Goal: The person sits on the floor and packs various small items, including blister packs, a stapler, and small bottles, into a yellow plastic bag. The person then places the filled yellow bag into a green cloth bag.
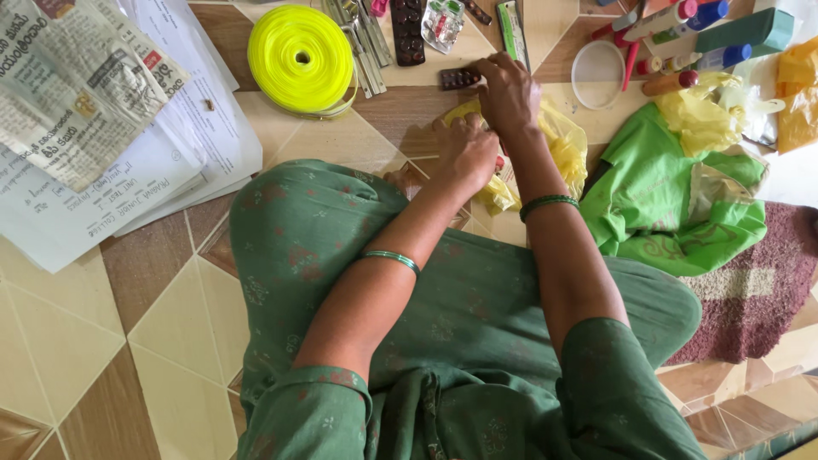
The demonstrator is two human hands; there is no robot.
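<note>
I sit on a tiled floor in green clothes. My right hand (508, 89) reaches forward, its fingertips on a small dark blister strip (458, 78). My left hand (467, 152) rests palm down on a yellow plastic bag (566, 146) that lies crumpled under both hands. Whether the left hand grips the bag is hidden by its back. Each wrist wears a green bangle.
A bright yellow tape roll (300, 58) lies at the far left, with metal tools (362, 38) and a dark tablet strip (407, 32) beside it. Newspaper and papers (81, 94) cover the left. A round clear lid (598, 74), tubes, a green cloth bag (660, 192) and a maroon mat (754, 285) lie right.
</note>
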